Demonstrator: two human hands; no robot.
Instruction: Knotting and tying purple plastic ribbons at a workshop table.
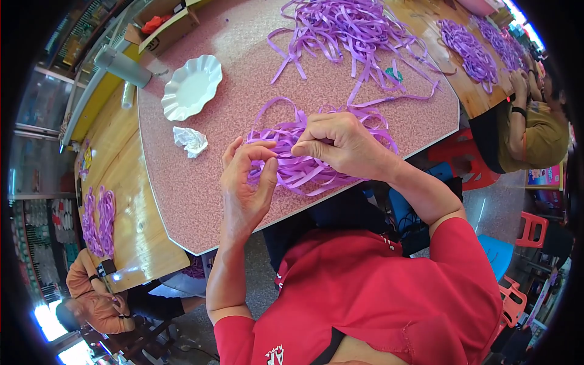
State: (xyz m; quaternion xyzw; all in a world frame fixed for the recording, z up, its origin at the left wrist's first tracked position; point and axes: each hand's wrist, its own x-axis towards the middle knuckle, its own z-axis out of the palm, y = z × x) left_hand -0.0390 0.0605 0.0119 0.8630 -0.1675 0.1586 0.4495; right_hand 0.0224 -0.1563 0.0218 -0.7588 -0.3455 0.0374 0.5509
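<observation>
Pinching a purple strip point(277, 146) between them, both hands meet just above the table point(201, 201) edge. Left hand point(246, 182) has thumb and forefinger closed on the strip's near end, its other fingers point(230, 152) curled loosely upward. Right hand point(337, 146) is bunched tight, fingertips gripping the same strip a little further along. Directly beneath them lies the bundle point(304, 167), a loose tangle of flat purple strips at the table's near edge, touching the hands' undersides.

Judging by the way it loops and flops, this stuff looks very light, thin and limp, probably a bit slick, and likely to snag on its neighbours. A fingertip pinch near one free end seems the sensible hold; grabbing mid-tangle would likely drag the whole lot.

Further back, a bigger pile point(347, 27) of the same strips sprawls across the table. Left of that sits a white scalloped dish point(191, 88), with a crumpled tissue point(190, 140) just below it. On the wooden bench point(128, 201) alongside lie more purple bunches point(97, 219), and other people sit at either side.
</observation>
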